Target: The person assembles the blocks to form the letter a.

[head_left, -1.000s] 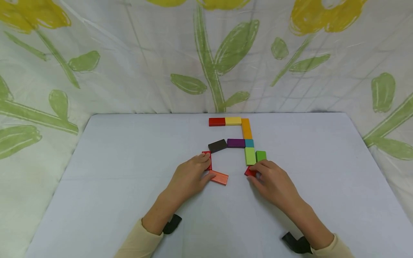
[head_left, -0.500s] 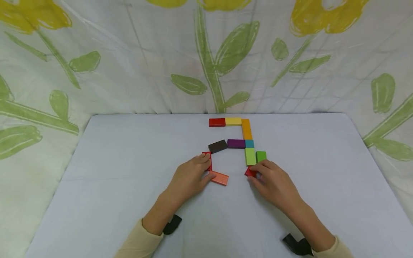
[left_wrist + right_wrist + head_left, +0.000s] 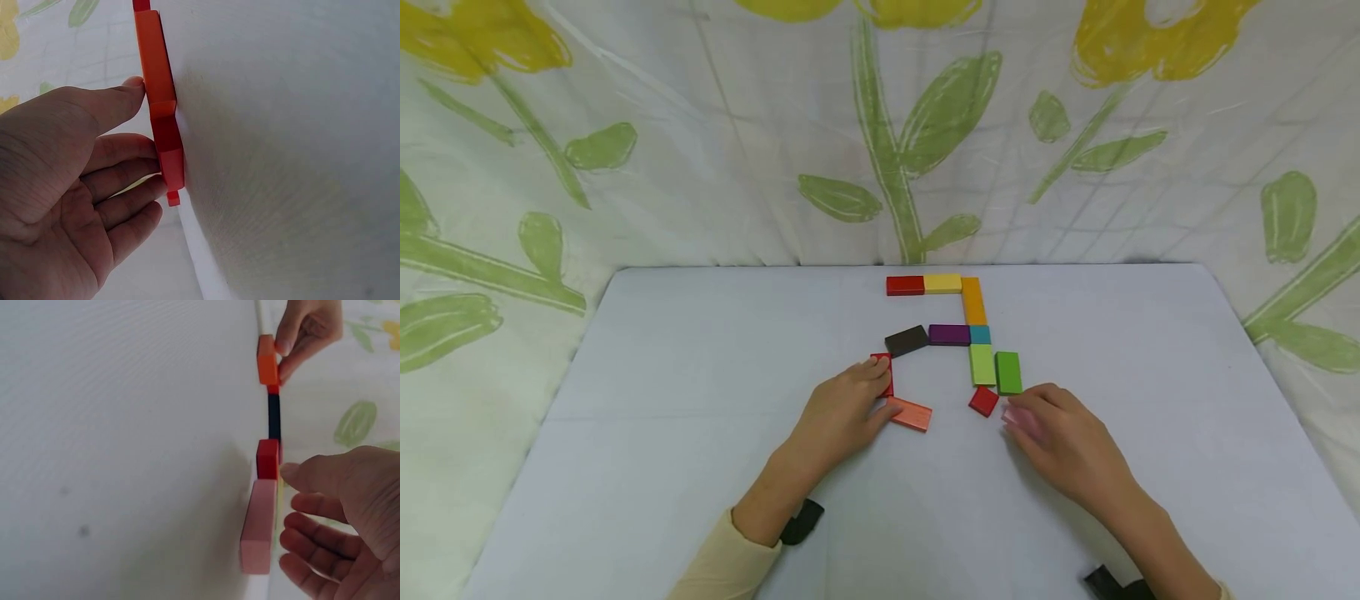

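My left hand rests its fingertips on an upright red block, partly covered, while its thumb touches an orange-pink block. In the left wrist view those fingers are loosely extended over the red block. My right hand is over a pink block at the lower right. The right wrist view shows the pink block low on the table, its end close to a small red block. There the right thumb and relaxed fingertips stand just above the blocks, a thin gap showing beside the pink one.
A light green block and a green block lie side by side above the small red one. A teal block, purple block, black block, and orange block continue the outline towards yellow and red blocks.
My right hand has left the small red block and moved right and slightly nearer, uncovering that block, the whole green block and the pink block. My left hand has stayed in place.
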### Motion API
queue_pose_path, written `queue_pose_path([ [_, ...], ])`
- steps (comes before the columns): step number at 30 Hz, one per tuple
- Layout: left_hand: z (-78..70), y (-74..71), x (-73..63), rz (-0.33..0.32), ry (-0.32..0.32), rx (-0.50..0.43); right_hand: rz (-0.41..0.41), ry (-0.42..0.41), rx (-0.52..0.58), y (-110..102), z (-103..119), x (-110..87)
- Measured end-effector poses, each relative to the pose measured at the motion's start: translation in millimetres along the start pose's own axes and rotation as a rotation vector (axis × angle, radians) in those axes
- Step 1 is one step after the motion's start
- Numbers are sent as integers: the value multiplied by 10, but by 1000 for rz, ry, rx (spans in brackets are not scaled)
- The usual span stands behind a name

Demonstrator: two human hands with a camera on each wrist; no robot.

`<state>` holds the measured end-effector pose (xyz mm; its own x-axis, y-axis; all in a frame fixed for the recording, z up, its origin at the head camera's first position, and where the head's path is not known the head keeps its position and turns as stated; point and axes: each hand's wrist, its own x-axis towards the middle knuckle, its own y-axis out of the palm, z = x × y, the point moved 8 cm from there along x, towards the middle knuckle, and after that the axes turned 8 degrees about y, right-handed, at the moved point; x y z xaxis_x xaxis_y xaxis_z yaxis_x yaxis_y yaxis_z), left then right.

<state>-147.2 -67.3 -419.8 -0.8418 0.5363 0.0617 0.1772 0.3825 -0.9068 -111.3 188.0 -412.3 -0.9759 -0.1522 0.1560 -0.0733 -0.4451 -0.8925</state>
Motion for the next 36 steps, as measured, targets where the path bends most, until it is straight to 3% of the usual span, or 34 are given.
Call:
queue_pose_path([
  [19, -5, 18, 10, 6, -12, -11, -15, 15, 28, -58, -94, -29],
  [29, 2, 6, -3, -12, 1, 12, 5, -63, 79, -73, -103, 201],
  [36, 1, 12, -6, -1, -1, 19, 96, -104, 109, 5, -111, 416],
])
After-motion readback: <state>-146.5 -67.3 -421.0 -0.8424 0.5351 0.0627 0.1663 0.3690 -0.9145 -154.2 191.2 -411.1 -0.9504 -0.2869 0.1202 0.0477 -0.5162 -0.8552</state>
